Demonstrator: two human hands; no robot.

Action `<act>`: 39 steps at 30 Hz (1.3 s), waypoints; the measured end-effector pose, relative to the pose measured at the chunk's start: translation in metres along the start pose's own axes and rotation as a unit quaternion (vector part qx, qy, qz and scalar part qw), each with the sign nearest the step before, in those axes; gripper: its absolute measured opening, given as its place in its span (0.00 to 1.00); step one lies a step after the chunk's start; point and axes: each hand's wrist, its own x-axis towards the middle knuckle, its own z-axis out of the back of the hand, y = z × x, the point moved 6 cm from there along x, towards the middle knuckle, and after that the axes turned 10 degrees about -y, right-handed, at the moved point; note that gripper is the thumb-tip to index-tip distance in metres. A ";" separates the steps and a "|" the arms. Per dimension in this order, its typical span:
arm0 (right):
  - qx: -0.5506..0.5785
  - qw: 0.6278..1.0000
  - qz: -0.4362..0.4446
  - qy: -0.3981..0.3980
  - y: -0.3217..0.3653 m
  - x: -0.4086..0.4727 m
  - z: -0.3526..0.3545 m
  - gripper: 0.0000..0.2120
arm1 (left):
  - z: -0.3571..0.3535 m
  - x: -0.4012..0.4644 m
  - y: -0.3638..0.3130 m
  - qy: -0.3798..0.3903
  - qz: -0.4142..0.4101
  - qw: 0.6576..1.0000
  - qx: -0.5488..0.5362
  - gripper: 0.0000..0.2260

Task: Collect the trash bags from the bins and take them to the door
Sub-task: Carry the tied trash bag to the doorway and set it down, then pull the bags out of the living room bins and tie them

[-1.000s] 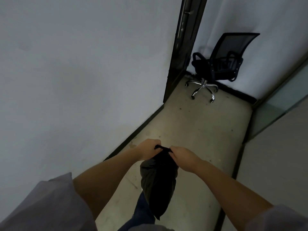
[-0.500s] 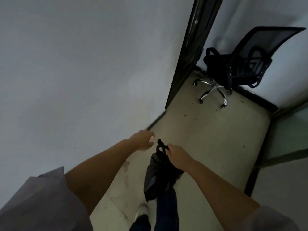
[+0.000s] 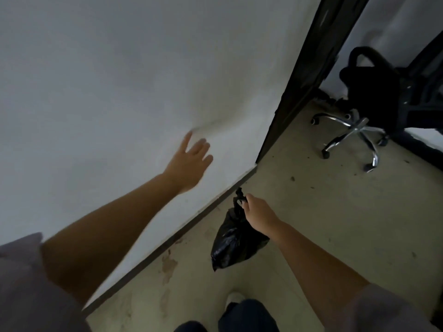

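A small black trash bag (image 3: pixel 236 243) hangs by its knotted top from my right hand (image 3: pixel 259 215), low over the floor near the wall's skirting. My left hand (image 3: pixel 189 164) is raised in front of the white wall, fingers spread and holding nothing; it is motion-blurred. The dark door (image 3: pixel 302 75) stands ahead on the upper right, at the end of the wall.
A white wall (image 3: pixel 107 92) fills the left side, with a dark skirting strip (image 3: pixel 167 240) along the beige floor (image 3: pixel 335 224). A black office chair (image 3: pixel 378 92) on a chrome wheeled base stands past the door. My shoe and trouser leg show at the bottom.
My left hand let go of the bag's top and swung up and left toward the wall. The bag now hangs from my right hand alone. The door and chair are closer.
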 end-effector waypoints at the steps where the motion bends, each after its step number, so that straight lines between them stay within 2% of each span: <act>1: -0.004 1.000 0.002 -0.005 -0.007 0.014 -0.013 0.15 | -0.014 -0.002 0.007 -0.015 -0.018 0.999 0.045 0.18; 4: -0.020 0.999 0.017 -0.021 -0.024 0.051 -0.053 0.13 | -0.053 -0.009 0.017 -0.035 -0.097 0.966 0.238 0.20; 9: -0.035 0.997 0.052 -0.036 -0.050 0.086 -0.124 0.15 | -0.076 0.000 0.021 -0.087 -0.129 0.907 0.392 0.22; 12: -0.048 0.995 0.071 -0.058 -0.063 0.098 -0.161 0.15 | -0.081 0.000 0.027 -0.097 -0.130 0.886 0.435 0.24; 16: -0.049 0.993 0.089 -0.064 -0.075 0.105 -0.187 0.12 | -0.073 -0.002 0.030 -0.109 -0.106 0.888 0.434 0.24; 19: -0.064 0.994 0.079 -0.028 -0.079 0.108 -0.188 0.11 | -0.067 -0.004 0.028 -0.113 -0.109 0.885 0.438 0.25; 20: -0.077 0.995 0.066 0.002 -0.079 0.106 -0.183 0.14 | -0.065 -0.004 0.026 -0.101 -0.114 0.889 0.432 0.24; 22: -0.130 0.987 0.035 0.087 -0.076 0.098 -0.168 0.30 | -0.062 -0.005 0.024 -0.052 -0.108 0.914 0.388 0.24; 24: -0.195 0.968 0.019 0.159 -0.063 0.086 -0.138 0.38 | -0.048 -0.007 0.022 -0.024 -0.098 0.944 0.314 0.28; 26: -0.253 0.948 0.038 0.189 -0.035 0.075 -0.098 0.35 | -0.035 -0.009 0.015 -0.016 -0.090 0.969 0.232 0.28; 29: -0.281 0.938 0.081 0.188 0.020 0.057 -0.035 0.23 | -0.013 -0.023 0.005 0.083 -0.019 0.995 0.058 0.22; 33: -0.307 0.927 0.113 0.185 0.086 0.034 0.033 0.19 | 0.031 -0.060 0.013 0.145 0.055 0.980 -0.122 0.20; 37: -0.334 0.913 0.160 0.169 0.149 0.004 0.089 0.05 | 0.082 -0.100 0.046 0.192 0.173 0.930 -0.260 0.19; 39: -0.327 0.916 0.171 0.159 0.179 -0.015 0.113 0.11 | 0.110 -0.116 0.064 0.192 0.219 0.912 -0.287 0.18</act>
